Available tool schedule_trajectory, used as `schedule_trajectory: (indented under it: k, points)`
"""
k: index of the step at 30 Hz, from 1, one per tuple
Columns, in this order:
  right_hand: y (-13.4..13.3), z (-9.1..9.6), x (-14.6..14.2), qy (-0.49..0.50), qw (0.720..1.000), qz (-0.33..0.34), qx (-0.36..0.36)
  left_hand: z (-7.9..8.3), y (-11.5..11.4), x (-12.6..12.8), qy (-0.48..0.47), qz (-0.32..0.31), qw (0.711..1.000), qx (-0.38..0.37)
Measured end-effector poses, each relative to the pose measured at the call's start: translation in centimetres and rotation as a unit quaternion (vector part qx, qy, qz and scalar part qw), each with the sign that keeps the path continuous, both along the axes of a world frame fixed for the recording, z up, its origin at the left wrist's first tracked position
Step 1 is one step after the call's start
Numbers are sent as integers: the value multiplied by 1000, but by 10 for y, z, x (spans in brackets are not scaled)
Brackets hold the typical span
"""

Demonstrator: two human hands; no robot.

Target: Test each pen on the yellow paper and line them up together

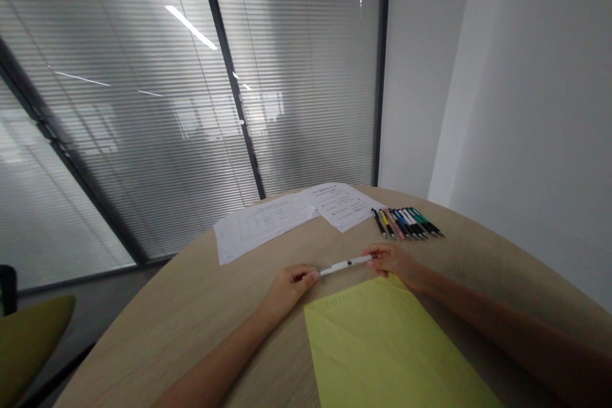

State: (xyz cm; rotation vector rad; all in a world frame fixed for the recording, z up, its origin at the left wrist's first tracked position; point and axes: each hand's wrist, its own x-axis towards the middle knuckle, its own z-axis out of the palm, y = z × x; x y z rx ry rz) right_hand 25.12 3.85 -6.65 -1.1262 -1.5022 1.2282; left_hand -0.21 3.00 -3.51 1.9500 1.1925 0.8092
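A white pen with a dark band is held at both ends, a little above the table. Its left end is pinched between the thumb and fingers of my left hand. The other end sits in the closed fingers of my right hand. Just below the pen lies a yellow sheet, its upper right corner beneath my right hand. Beyond that hand, several pens of different colours lie side by side in a row.
Printed papers lie at the far left of the round wooden table, with another printed sheet overlapping them. Behind stands a glass partition with blinds; a wall rises at the right. A green chair is at lower left.
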Motion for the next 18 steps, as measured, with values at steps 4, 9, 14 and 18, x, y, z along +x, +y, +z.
schedule_trajectory:
  k: [4,9,14,18]
  points:
    - [0,1,-1,31,999,-10,-20,-2,3,-1,-5,10,1000,14]
    - [1,1,0,129,989,-29,-60,-4,7,-4,-30,39,998,31]
    - [9,-5,6,218,971,-44,-82,-2,7,-5,-63,102,992,35]
    - [15,-9,11,213,973,-52,-70,-4,9,-7,-87,149,984,48]
